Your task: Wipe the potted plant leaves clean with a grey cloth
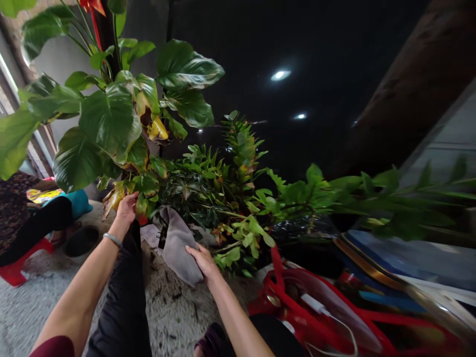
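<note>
My left hand (126, 207) reaches up to the low leaves of a big-leafed plant (107, 119) and pinches a yellowed, browning leaf (114, 197). A silver bangle sits on that wrist. My right hand (203, 260) grips a grey cloth (177, 243) that hangs down in front of a bushy green plant (219, 193). My black-trousered leg (124, 297) lies between the two arms.
A red plastic bag (316, 312) with a white cable lies at my right. A dark round bowl (81, 241) sits on the gritty floor at left, next to a seated person in dark clothes (26, 223) on a red stool (17, 270). More foliage (372, 198) stretches right.
</note>
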A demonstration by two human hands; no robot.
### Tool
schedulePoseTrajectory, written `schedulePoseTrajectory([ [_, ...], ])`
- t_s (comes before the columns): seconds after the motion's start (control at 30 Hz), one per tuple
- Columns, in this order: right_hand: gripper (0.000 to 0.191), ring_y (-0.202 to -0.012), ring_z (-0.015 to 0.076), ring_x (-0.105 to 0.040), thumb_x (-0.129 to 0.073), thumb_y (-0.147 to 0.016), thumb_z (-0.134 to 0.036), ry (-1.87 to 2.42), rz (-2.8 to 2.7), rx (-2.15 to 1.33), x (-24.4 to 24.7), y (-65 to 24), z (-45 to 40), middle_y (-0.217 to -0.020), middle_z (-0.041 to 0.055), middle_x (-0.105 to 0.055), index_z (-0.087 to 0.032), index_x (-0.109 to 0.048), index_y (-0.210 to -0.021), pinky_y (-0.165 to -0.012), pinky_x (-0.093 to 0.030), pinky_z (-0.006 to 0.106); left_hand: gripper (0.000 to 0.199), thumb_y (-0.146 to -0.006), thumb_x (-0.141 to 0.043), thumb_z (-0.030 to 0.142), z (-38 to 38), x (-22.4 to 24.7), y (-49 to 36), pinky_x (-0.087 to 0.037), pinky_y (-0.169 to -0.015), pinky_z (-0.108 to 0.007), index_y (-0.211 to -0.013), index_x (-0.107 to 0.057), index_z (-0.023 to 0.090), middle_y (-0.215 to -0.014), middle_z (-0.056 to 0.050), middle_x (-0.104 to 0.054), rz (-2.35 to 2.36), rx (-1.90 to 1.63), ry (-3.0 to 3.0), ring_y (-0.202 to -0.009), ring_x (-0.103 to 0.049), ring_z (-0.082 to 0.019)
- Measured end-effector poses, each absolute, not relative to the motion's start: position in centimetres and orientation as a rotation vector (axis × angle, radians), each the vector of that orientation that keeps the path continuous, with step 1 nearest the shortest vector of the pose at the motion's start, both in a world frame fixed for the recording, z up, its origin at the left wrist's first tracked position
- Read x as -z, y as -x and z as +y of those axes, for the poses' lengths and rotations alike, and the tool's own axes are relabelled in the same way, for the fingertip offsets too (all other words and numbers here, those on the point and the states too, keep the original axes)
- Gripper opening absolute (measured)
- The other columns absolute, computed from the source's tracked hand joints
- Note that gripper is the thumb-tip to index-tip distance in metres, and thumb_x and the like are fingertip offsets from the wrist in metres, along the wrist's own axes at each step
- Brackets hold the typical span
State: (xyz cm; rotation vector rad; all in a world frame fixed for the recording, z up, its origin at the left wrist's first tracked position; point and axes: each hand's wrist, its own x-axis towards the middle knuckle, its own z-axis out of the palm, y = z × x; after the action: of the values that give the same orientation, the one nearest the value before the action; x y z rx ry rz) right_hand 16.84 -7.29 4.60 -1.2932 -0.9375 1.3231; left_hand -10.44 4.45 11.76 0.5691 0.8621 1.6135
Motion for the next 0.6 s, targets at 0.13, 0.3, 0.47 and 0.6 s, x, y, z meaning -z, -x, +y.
schedulePoseTrajectory([
  [0.13,0.038,-0.078,0.0285,-0.068,-0.078,-0.05,-0.044,1.263,-0.997,-1.32,-7.0,-16.7,-8.6,-0.076,0.0061,-0.077,-0.019,-0.077,-0.078,-0.073,-0.05,0.038,0.024,-0.078,-0.065,0.023,3.5,-14.1,9.2,-0.057,-0.085,-0.045,-0.097,-0.073,0.013,-0.085,-0.01,-0.073,0.661,-1.478,-0.538,-0.087,-0.07,-0.026],
  [0.3,0.038,-0.085,0.0276,-0.068,-0.077,-0.067,-0.048,1.062,-1.182,-1.115,-15.8,-18.3,-12.1,-0.09,0.007,-0.079,-0.019,-0.077,-0.091,-0.076,-0.052,0.035,0.008,-0.074,-0.069,0.016,3.1,-10.5,3.9,-0.056,-0.079,-0.039,-0.082,-0.068,0.015,-0.086,-0.01,-0.072,0.747,-1.383,-0.471,-0.082,-0.067,-0.023],
  [0.47,0.042,-0.096,0.0277,-0.069,-0.078,-0.067,-0.046,0.903,-1.071,-1.045,-20.4,-17.7,-9.6,-0.099,0.0055,-0.079,-0.021,-0.075,-0.1,-0.082,-0.053,0.035,0.009,-0.074,-0.072,0.017,2.9,-7.2,1.8,-0.053,-0.075,-0.031,-0.075,-0.063,0.018,-0.077,-0.006,-0.068,0.816,-1.402,-0.459,-0.076,-0.063,-0.019],
  [0.6,0.041,-0.09,0.0336,-0.071,-0.08,-0.055,-0.045,1.05,-0.919,-1.305,-14.2,-16.1,-8.1,-0.087,0.0073,-0.079,-0.021,-0.075,-0.087,-0.083,-0.054,0.043,0.011,-0.08,-0.071,0.026,3.1,-6.9,2.1,-0.053,-0.075,-0.03,-0.084,-0.066,0.017,-0.091,-0.007,-0.07,0.835,-1.393,-0.476,-0.076,-0.063,-0.018],
])
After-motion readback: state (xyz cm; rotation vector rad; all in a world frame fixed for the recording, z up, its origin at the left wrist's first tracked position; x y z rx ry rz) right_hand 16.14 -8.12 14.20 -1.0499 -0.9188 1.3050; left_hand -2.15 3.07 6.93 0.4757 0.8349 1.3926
